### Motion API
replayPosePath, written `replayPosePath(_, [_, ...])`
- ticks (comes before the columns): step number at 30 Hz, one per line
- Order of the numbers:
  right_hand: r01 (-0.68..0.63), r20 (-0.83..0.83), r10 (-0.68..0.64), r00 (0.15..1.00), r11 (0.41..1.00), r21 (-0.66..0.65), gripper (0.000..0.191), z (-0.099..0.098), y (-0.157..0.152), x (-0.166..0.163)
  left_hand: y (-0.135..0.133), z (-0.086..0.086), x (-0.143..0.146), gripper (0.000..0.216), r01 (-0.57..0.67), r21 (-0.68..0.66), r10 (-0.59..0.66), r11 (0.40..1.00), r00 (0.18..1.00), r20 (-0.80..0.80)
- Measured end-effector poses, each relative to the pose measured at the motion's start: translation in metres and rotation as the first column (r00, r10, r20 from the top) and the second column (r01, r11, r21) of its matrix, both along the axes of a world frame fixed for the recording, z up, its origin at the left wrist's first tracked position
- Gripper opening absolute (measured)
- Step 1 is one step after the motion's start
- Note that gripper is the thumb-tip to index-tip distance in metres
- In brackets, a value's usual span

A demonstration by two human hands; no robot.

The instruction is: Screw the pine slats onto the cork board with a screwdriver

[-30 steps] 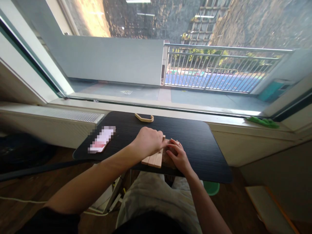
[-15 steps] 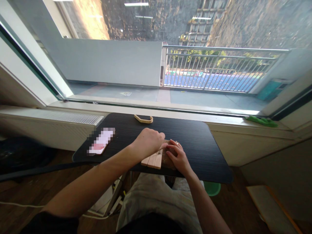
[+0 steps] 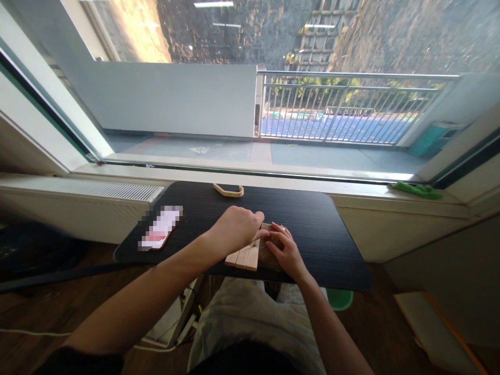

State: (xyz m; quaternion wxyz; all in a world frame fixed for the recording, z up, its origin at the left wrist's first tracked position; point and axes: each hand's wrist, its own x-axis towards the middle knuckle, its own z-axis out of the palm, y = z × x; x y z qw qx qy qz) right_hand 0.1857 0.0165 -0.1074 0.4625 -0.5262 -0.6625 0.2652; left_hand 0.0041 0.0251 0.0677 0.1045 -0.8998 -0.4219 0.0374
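Observation:
My left hand (image 3: pixel 236 226) is closed in a fist over the upper part of a pale wooden piece with slats (image 3: pixel 247 259). Whatever sits inside those fingers is hidden from above. Beneath and to the right of the slats lies a worn brown board (image 3: pixel 269 259), near the table's front edge. On its right side rests my right hand (image 3: pixel 288 252), fingers bent and apart, fingertips close to the left thumb. A ring shows on one of its fingers.
On the black table (image 3: pixel 308 224), a bent wooden piece (image 3: pixel 230 194) lies at the back and a blurred-out phone-like object (image 3: pixel 161 229) at the left. A green cloth (image 3: pixel 416 190) is on the windowsill. Below the table are a green basin (image 3: pixel 339 299) and a white cable (image 3: pixel 35 330).
The whole view has shifted slightly. Both hands keep nearly the same place over the wood, and the left thumb sits a little differently beside the right fingertips.

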Motion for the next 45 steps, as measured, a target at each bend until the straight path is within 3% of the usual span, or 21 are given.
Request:
replayPosePath(11, [-0.014,0.020,0.014,1.000,1.000,0.009,0.022,0.002,0.000,0.000,0.001,-0.001,-0.004,0.036,-0.012,-0.118,0.023,0.993,0.996,0.090])
replayPosePath(24, [-0.013,0.023,0.013,1.000,1.000,0.003,0.023,0.000,0.001,0.000,0.006,-0.008,-0.007,0.027,0.074,-0.214,-0.027,0.974,0.976,0.216])
replayPosePath(34, [-0.028,0.026,0.029,0.999,0.999,-0.016,0.022,0.003,0.001,0.002,0.018,-0.002,-0.018,0.018,0.191,-0.492,0.051,0.849,0.898,0.436])
replayPosePath(40, [-0.023,0.010,0.023,1.000,1.000,-0.011,0.022,0.002,0.001,0.001,0.022,0.003,-0.016,0.019,0.232,-0.552,0.027,0.801,0.907,0.421])
replayPosePath(45, [-0.023,0.013,0.023,1.000,1.000,-0.017,0.022,0.002,0.001,0.002,0.020,-0.001,-0.015,0.020,0.240,-0.534,-0.010,0.811,0.918,0.397])
